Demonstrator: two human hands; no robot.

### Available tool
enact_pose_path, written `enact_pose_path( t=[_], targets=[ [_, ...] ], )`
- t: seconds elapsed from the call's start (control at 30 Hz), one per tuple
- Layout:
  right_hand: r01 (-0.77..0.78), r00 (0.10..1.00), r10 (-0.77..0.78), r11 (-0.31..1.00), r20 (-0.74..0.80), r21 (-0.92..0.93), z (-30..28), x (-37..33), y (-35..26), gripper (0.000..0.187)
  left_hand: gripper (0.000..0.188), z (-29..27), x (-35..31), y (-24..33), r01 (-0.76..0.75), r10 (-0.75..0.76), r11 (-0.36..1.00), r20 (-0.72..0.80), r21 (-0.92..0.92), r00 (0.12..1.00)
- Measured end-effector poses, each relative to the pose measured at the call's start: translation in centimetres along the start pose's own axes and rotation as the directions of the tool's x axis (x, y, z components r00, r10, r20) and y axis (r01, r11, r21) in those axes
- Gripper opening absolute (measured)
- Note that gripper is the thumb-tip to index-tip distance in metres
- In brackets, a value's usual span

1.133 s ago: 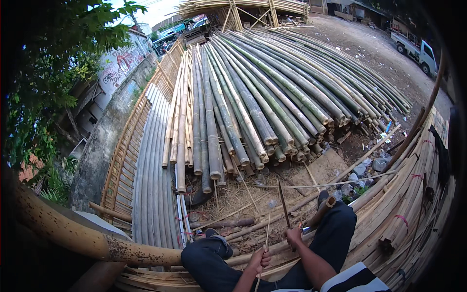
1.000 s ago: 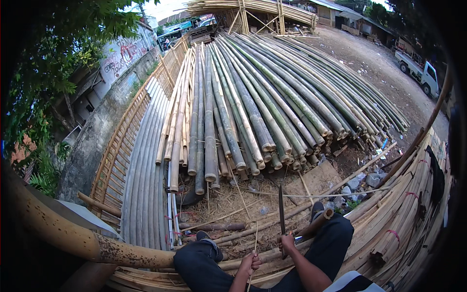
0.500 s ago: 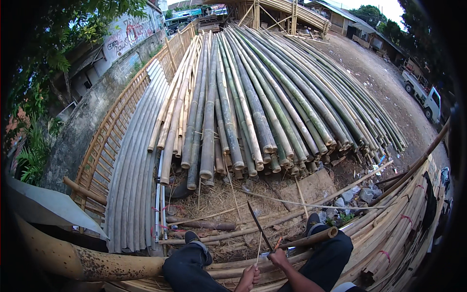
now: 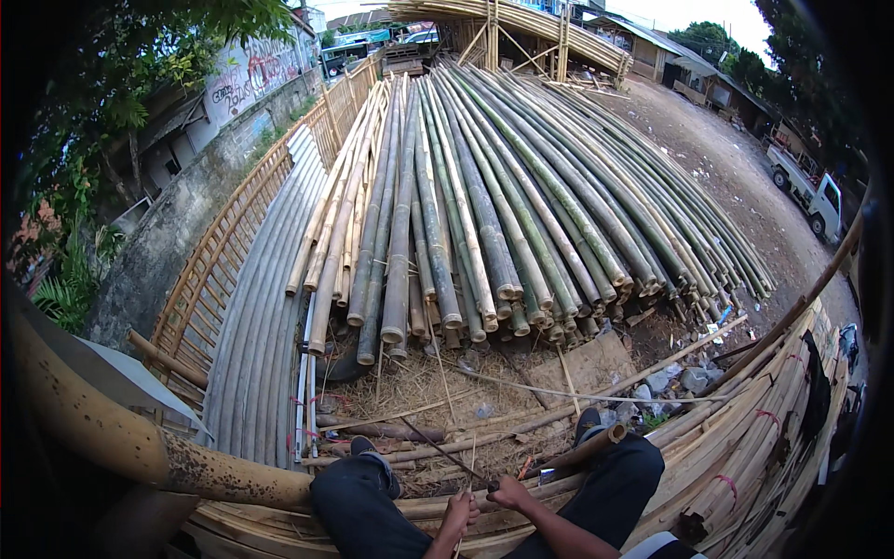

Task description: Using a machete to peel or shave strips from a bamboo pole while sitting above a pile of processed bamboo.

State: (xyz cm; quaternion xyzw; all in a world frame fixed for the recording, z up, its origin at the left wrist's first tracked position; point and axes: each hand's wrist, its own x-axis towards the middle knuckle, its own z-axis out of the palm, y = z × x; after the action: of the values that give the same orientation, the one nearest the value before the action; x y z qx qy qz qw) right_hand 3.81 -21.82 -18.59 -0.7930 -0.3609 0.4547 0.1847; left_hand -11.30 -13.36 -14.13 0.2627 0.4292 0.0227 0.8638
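Note:
At the lower middle, my left hand (image 4: 459, 512) is closed around a thin bamboo strip (image 4: 472, 458), which stands nearly upright with its lower end showing below the fist. My right hand (image 4: 507, 493) grips a long knife (image 4: 438, 445) just to the right. Its dark, narrow blade slants up to the left, passing close to the strip; whether they touch I cannot tell. Both hands are between my knees, over pale bamboo lengths. A thicker bamboo pole (image 4: 585, 449) lies by my right leg, its cut end facing up.
Ahead spreads a large stack of bamboo poles (image 4: 498, 252). Grey corrugated sheets (image 4: 251, 345) and a bamboo fence (image 4: 219, 252) run along the left. Split bamboo bundles (image 4: 736, 447) lie at the right. A thick spotted bamboo pole (image 4: 233, 484) crosses the lower left. A pickup truck (image 4: 808, 191) stands far right.
The knife has swung from steeply upright to slanting low toward the left. Both hands have shifted slightly left, and the strip shows less length above my left hand.

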Motion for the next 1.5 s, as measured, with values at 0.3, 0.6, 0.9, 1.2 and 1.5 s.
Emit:
enact_pose_path(
  t=[0.3, 0.6, 0.9, 1.2, 1.5],
  targets=[
    [-0.156, 0.863, 0.381, 0.825, -0.331, 0.543, -0.7, 0.9, 4.4, 0.023, 0.029, -1.7, 2.1, 0.0, 0.134, -0.093, 0.966, 0.185, -0.22, 0.978],
    [-0.042, 0.982, 0.038, 0.999, -0.186, -0.014, -0.7, -1.2, -0.1, 0.036, 0.021, -0.9, 0.2, -1.7, 0.001, -0.002, 0.998, 0.014, 0.067, 1.0],
    [-0.029, 0.979, 0.03, 1.0, -0.201, 0.003, -1.9, -2.7, -2.3, 0.045, 0.023, -1.9, 0.6, -0.7, 0.016, -0.017, 1.0, 0.069, 0.015, 0.997],
    [-0.13, 0.969, 0.093, 0.98, -0.231, -0.152, -2.1, -1.9, -1.6, 0.042, 0.023, -1.5, 0.3, -0.9, -0.074, 0.076, 0.962, 0.003, 0.263, 0.997],
    [0.027, 0.952, -0.117, 0.953, -0.283, -0.302, -0.5, -1.5, -1.2, 0.039, 0.021, -0.1, -2.1, -0.5, -0.107, 0.121, 0.968, -0.048, 0.225, 0.992]
  ],
)
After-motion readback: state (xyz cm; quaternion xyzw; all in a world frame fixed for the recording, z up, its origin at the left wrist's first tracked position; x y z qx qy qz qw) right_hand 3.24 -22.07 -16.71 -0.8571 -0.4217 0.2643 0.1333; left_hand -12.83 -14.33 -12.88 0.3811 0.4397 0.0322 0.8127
